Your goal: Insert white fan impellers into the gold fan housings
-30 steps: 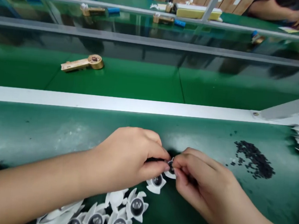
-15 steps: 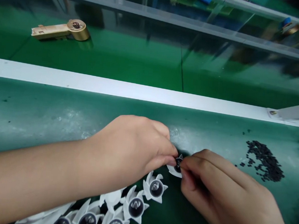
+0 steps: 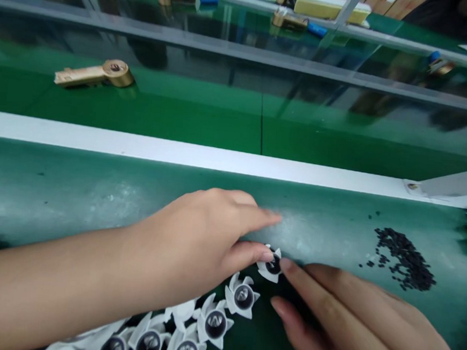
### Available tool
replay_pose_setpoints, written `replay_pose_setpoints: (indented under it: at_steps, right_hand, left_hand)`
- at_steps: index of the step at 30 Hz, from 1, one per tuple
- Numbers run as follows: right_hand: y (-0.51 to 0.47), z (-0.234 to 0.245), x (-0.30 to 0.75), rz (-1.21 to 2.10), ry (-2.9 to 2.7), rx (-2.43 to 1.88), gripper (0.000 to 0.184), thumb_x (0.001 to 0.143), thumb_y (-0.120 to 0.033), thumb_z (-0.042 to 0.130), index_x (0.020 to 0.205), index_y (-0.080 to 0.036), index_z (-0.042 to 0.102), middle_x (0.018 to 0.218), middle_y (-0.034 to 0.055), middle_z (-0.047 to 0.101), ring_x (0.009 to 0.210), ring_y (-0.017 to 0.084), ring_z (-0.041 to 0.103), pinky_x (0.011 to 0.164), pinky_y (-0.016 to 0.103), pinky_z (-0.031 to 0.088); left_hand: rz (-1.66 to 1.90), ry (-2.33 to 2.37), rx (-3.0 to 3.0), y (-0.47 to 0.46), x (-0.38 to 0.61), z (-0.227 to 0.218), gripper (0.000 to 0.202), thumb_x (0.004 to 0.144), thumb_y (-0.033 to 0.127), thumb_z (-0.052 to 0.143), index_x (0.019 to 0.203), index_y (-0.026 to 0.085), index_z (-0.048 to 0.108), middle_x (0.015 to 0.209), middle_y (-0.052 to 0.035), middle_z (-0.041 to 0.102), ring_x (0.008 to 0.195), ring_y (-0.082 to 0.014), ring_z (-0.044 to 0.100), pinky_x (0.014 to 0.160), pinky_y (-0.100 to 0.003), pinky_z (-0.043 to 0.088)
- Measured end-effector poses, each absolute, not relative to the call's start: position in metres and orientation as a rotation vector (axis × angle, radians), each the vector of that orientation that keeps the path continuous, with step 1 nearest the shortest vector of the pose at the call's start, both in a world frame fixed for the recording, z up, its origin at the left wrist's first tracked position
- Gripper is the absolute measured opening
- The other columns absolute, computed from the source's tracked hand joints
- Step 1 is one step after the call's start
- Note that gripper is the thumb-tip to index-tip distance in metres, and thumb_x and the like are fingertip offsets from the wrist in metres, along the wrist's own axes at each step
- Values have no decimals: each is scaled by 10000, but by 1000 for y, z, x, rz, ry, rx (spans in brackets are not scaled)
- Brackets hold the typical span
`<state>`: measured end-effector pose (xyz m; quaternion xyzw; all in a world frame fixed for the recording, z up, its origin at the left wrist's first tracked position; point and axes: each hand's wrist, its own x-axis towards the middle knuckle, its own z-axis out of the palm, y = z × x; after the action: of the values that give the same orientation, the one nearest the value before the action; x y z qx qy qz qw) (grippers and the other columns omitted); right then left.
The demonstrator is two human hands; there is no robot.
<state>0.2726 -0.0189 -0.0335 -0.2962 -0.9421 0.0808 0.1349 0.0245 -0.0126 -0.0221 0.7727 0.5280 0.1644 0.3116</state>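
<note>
While both hands (image 3: 213, 232) (image 3: 359, 320) flank a rotor (image 3: 271, 266), they're splayed (thumbs apart)

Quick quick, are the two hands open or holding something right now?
Left hand: open, thumb tip at the white finned piece, index finger apart from thumb.
Right hand: open, index fingertip at that piece's edge, thumb apart.

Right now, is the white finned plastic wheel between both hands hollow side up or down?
Up: the white finned wheel shows its dark round hollow from above.

gold round-ended part (image 3: 93, 75) | on green belt (image 3: 181, 117) | white rail (image 3: 194, 153) alongside
</note>
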Motion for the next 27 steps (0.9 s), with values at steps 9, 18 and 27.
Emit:
replay_pose_setpoints:
  at_steps: [9, 18, 27]
  right_hand:
    - [7, -61, 262, 546, -2583, -878, 334, 860, -249, 663, 1188, -306, 638, 1204, 103, 668, 1033, 292, 709, 767, 417, 648]
    - [-6, -31, 254, 1106, -2032, -1092, 311, 788, -192, 664, 1091, -259, 683, 884, 7, 770, 739, 165, 746, 659, 247, 630]
    - [-12, -21, 262, 1549, -1846, -1136, 129, 753, -234, 702, 873, -268, 733, 624, -5, 654, 530, 158, 625, 483, 252, 568]
  left_hand:
    - [95, 2682, 1942, 45, -176, 27, 967, 814, 741, 535, 1311, -87, 489, 1196, -165, 630, 1050, -233, 589, 776, -262, 425]
    - [441, 2387, 2195, 38, -183, 8, 451, 920, 480, 462, 832, 67, 618, 492, 144, 428, 489, 48, 372, 574, -215, 174]
    - [333, 2020, 2019, 21, -54, 15, 316, 947, 480, 545, 1054, 193, 464, 732, 62, 614, 572, -105, 593, 530, -213, 420]
